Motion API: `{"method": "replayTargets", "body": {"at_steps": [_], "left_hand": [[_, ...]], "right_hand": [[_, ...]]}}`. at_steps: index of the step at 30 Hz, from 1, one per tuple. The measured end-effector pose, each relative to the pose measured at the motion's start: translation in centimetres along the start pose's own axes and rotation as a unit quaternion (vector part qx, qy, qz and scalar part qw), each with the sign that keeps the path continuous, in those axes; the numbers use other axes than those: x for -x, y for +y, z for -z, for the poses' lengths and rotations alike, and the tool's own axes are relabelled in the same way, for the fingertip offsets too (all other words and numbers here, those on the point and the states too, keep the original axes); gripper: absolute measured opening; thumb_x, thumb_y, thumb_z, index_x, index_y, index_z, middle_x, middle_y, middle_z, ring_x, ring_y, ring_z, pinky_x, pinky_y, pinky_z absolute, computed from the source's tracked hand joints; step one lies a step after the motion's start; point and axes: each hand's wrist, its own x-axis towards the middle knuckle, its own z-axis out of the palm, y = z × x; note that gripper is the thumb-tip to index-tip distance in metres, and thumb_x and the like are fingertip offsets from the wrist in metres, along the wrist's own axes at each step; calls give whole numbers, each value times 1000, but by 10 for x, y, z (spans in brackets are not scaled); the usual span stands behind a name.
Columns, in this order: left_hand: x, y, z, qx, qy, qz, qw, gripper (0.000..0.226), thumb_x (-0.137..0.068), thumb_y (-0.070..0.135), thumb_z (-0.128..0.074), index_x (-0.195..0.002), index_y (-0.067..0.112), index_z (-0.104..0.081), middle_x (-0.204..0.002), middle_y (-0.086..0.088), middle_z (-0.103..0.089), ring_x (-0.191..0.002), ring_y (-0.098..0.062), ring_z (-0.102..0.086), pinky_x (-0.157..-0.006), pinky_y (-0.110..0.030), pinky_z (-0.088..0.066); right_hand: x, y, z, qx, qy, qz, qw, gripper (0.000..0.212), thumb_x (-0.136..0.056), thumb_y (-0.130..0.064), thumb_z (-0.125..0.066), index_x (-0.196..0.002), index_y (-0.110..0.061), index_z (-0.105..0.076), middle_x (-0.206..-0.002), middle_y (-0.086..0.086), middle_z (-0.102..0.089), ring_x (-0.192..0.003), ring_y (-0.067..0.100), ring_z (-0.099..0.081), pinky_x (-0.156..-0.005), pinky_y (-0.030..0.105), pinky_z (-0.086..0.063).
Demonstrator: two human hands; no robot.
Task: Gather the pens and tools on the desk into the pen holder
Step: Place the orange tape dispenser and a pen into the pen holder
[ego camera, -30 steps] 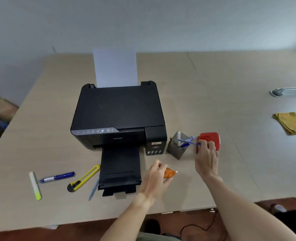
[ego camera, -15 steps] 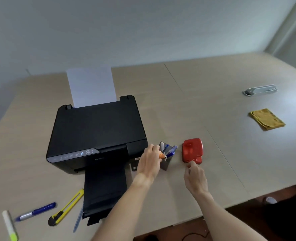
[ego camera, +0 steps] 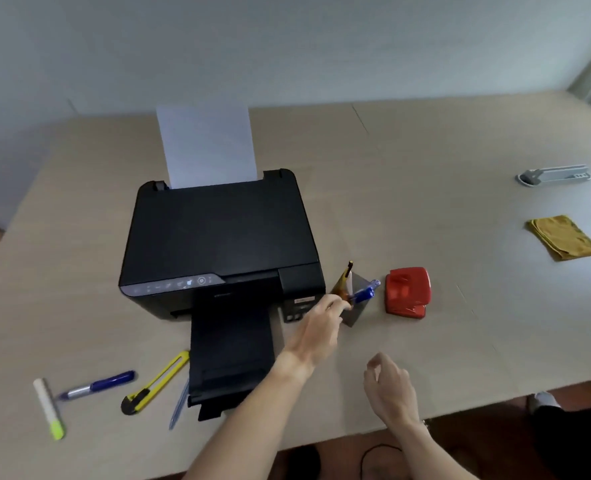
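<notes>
Holder [ego camera: 356, 306] at printer's [ego camera: 218, 237] 3 o'clock has several pens; left hand [ego camera: 322, 327] pinches orange tool at its rim, right hand [ego camera: 387, 386] empty, loosely curled. Highlighter [ego camera: 48, 408], marker [ego camera: 98, 385], cutter [ego camera: 153, 384], pen [ego camera: 179, 405] remain at 8 o'clock.

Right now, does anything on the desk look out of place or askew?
Four tools lie loose left of the printer tray: highlighter, blue marker, utility knife, clear pen. The pen holder stands upright.
</notes>
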Motion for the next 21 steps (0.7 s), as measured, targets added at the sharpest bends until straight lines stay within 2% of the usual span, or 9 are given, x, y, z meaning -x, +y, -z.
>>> {"method": "replayTargets", "body": {"at_steps": [4,8,13,15,19,21], "left_hand": [[64,-46,21,-22,-20,46,999,20,-99,8,-47,-109,13,-64,-114,0,-60,-91,-20,-65,-81,-36,-56],[143,-106,57,-58,28,166,984,19,-100,11,-48,-109,17,-64,-111,3,-59,-93,-13,-64,-79,-19,-54],[223,-159,100,-76,72,290,951,13,-96,10,-54,-104,17,-62,-106,2,-60,-94,-17,-63,-81,-27,-55],[247,-173,112,-88,78,337,934,19,-91,6,-60,-106,17,-62,-106,0,-60,-94,-18,-62,-82,-27,-54],[279,-195,125,-114,74,369,920,20,-92,9,-59,-111,16,-59,-106,-2,-58,-92,-20,-60,-81,-31,-52],[285,-203,127,-122,63,367,920,21,-95,13,-56,-115,17,-57,-109,-1,-58,-94,-19,-60,-82,-32,-53]], "right_hand": [[9,-42,-26,26,-30,78,996,12,-87,-20,-49,-78,-21,-56,-72,-2,-66,-71,20,-60,-63,38,-50],[18,-97,-64,53,-74,148,985,16,-88,-17,-49,-74,-23,-53,-66,-5,-62,-60,11,-56,-48,27,-39],[42,-151,-111,84,-111,212,967,17,-88,-18,-50,-72,-22,-52,-60,-6,-60,-54,10,-55,-43,22,-34],[55,-170,-127,97,-119,244,958,15,-87,-20,-51,-73,-22,-50,-58,-6,-58,-51,11,-53,-42,21,-31],[85,-197,-163,151,-130,326,924,14,-83,-27,-55,-73,-26,-45,-59,-9,-53,-51,11,-45,-43,20,-25],[99,-208,-178,168,-120,380,902,13,-79,-30,-56,-71,-26,-46,-64,-9,-51,-55,10,-45,-45,17,-28]]}}
